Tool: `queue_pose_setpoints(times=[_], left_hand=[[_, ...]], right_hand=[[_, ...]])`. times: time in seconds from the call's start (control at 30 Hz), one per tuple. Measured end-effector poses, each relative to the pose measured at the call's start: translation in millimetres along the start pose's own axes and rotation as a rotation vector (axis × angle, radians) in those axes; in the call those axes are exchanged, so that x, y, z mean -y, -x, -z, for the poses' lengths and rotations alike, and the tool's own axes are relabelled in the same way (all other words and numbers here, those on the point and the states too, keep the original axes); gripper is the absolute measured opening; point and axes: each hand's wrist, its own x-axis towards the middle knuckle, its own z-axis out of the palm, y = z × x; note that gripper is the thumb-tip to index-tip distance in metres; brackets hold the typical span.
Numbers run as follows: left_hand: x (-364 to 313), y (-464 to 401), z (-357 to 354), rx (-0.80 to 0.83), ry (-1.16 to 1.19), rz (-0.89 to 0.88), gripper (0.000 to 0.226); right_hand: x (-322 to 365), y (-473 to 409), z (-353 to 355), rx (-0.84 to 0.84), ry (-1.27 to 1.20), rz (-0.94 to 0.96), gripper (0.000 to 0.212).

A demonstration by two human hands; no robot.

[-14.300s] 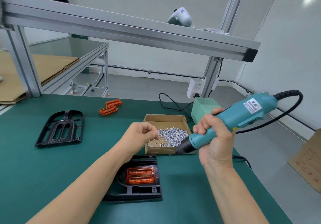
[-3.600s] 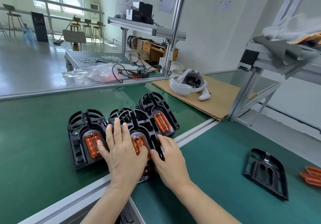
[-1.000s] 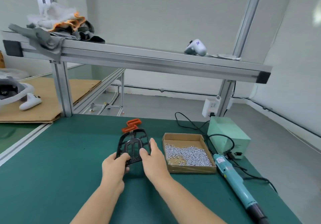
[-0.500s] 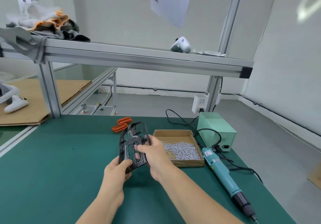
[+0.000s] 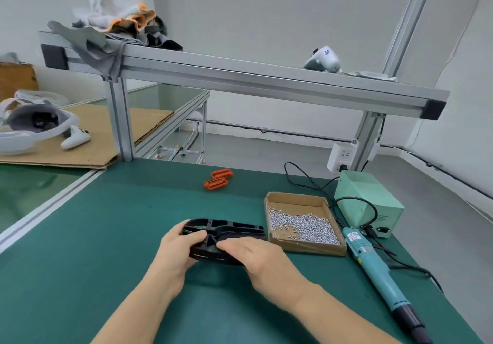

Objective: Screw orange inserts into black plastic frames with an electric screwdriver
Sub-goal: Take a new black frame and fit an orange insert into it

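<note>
A black plastic frame (image 5: 226, 230) lies nearly flat on the green mat, close in front of me. My left hand (image 5: 177, 253) grips its left end, thumb over the rim. My right hand (image 5: 256, 257) lies on its near right part with the fingers curled over the edge. Two orange inserts (image 5: 217, 179) lie side by side farther back on the mat, untouched. The teal electric screwdriver (image 5: 378, 277) rests on the mat to the right, tip toward me, with no hand on it.
An open cardboard box of small silver screws (image 5: 301, 223) sits right of the frame. A pale green power unit (image 5: 369, 202) with cables stands behind the screwdriver. An aluminium shelf rail (image 5: 240, 76) crosses overhead. Cardboard and a headset (image 5: 34, 127) lie at left.
The frame, held upright in both hands half a second ago, has been turned and lowered flat onto the mat. Both hands came down with it.
</note>
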Motion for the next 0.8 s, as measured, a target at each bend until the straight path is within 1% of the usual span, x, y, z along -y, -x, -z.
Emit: queue_pose_setpoints(times=[0.07, 0.13, 0.23, 0.3, 0.4, 0.47, 0.57, 0.67, 0.8], left_hand=[[4.8, -1.5, 2.7, -0.027, -0.062, 0.003, 0.03], [8.0, -1.4, 5.5, -0.049, -0.126, 0.004, 0.037], [11.3, 1.8, 10.2, -0.037, -0.255, -0.023, 0.035], [12.7, 3.9, 11.3, -0.051, -0.311, -0.051, 0.035], [18.0, 2.6, 12.1, -0.151, -0.487, -0.145, 0.032], [23.1, 3.2, 12.8, -0.211, -0.632, -0.231, 0.035], [28.3, 4.8, 11.3, -0.225, -0.792, -0.316, 0.039], [30.3, 3.2, 10.1, -0.221, -0.874, -0.337, 0.042], [30.8, -0.9, 10.7, -0.218, -0.925, -0.339, 0.042]], right_hand=[[-4.6, 2.2, -1.0, 0.069, 0.006, 0.026, 0.06], [-9.4, 4.5, -0.4, 0.161, -0.007, 0.034, 0.049], [-14.4, 2.0, 4.5, 0.274, -0.083, 0.016, 0.05], [-20.2, -10.7, 8.4, 0.251, -0.094, -0.012, 0.045], [-40.9, -45.5, 7.6, 0.12, -0.042, -0.143, 0.034], [-59.6, -72.9, 3.3, 0.1, 0.023, -0.242, 0.036], [-85.7, -109.1, -9.9, 0.154, 0.097, -0.358, 0.043], [-102.4, -137.2, -26.8, 0.231, 0.162, -0.446, 0.047], [-116.4, -161.4, -53.8, 0.342, 0.241, -0.461, 0.048]])
